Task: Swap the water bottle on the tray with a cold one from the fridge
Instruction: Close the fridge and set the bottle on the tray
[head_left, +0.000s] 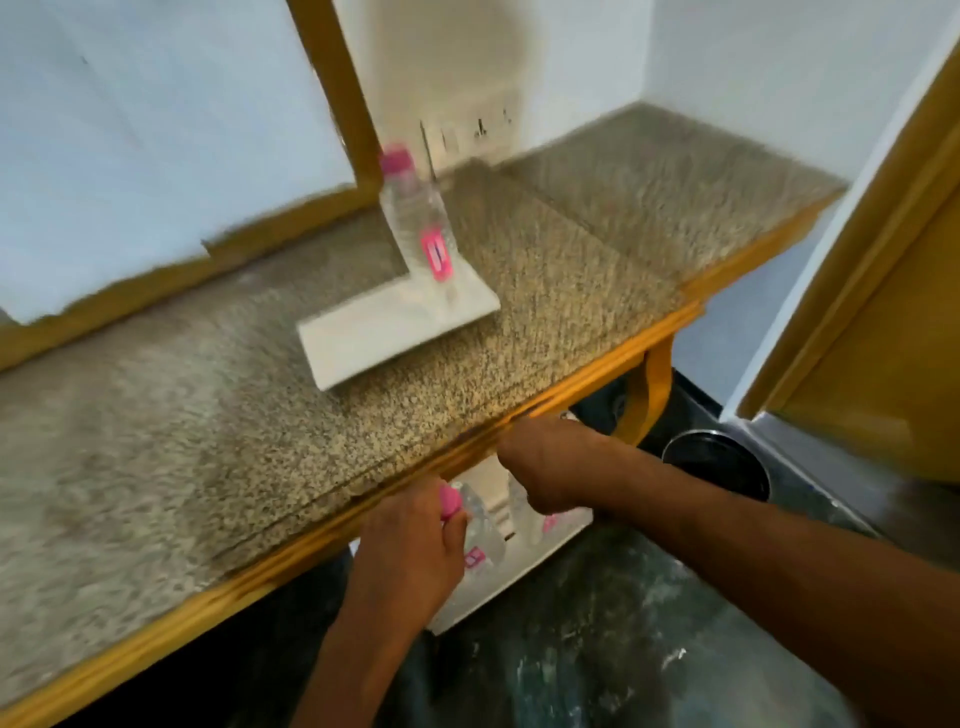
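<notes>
Looking down from the head camera, the view is blurred by motion. A speckled granite counter (208, 415) with an orange-yellow front edge fills the left and centre.

On the counter, at about 12 o'clock from the hands, lies a flat white tray (374, 338). A clear water bottle (418, 218) with a pink cap and pink label stands on the tray's far right corner; it appears tilted toward 11 o'clock, though the wide lens and blur may account for this.

Below the counter edge, at about 6 o'clock from the tray, a white fridge door shelf (519, 551) is visible.

Left hand (410, 551): curled around the neck and shoulder of a second bottle (480, 525), a clear one with a pink cap that shows just above the thumb at 12 o'clock. The fingers are wrapped closed on it. The bottle body leans away to 4 o'clock, over the shelf.

Right hand (550, 462): located just under the counter edge, at about 1 o'clock from the left hand, back of the hand upward. The fingers are hidden beneath it, so their spread cannot be told. A further clear bottle (522, 512) with a pink label stands in the shelf directly below this hand; contact cannot be confirmed.

At 3 o'clock from the right hand, a round metal bin (727, 462) sits on the dark floor (623, 649).
</notes>
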